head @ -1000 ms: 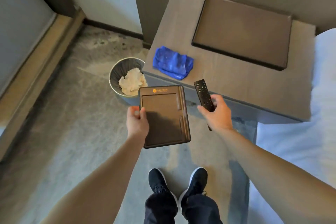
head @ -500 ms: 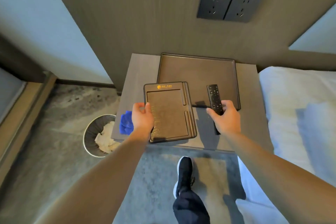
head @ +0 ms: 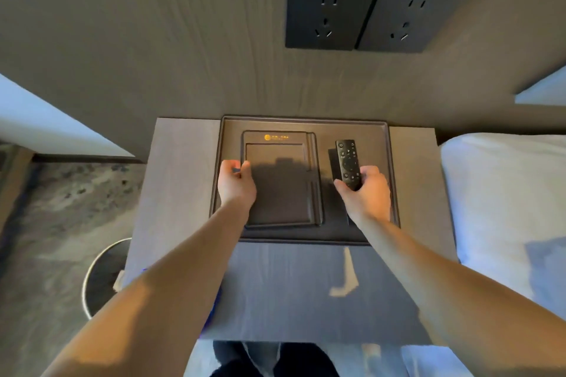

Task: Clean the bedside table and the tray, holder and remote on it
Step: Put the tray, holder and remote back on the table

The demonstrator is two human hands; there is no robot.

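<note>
While both arms reach up from the lower edge of the frame, a person stands over a grey bedside table (head: pixel 183 193), seen from above. 1 dark rectangular tray (head: pixel 378 137) sits at the middle of the frame, pushed back against the wall panel.

1 flat dark holder (head: pixel 281 189) with a small gold logo lies in the left half of the tray, its long axis running up the frame. The left hand (head: pixel 236 185) grips the holder's left edge, thumb on top and fingers curled beside it.

1 black remote (head: pixel 346 159) is over the right half of the tray, just beside the holder but apart from it. Its long axis also runs up the frame, with the buttoned end towards the wall. The right hand (head: pixel 366 194) pinches its near end with curled fingers. A shadow to its left suggests the far end is raised slightly, so the next move is probably to lower it straight down and let go. The right hand is the nearer one for that.

2 black wall sockets (head: pixel 379 9) are at upper right. 1 round bin (head: pixel 101 275) is at lower left, and white bedding (head: pixel 496 193) lies along the right edge.
</note>
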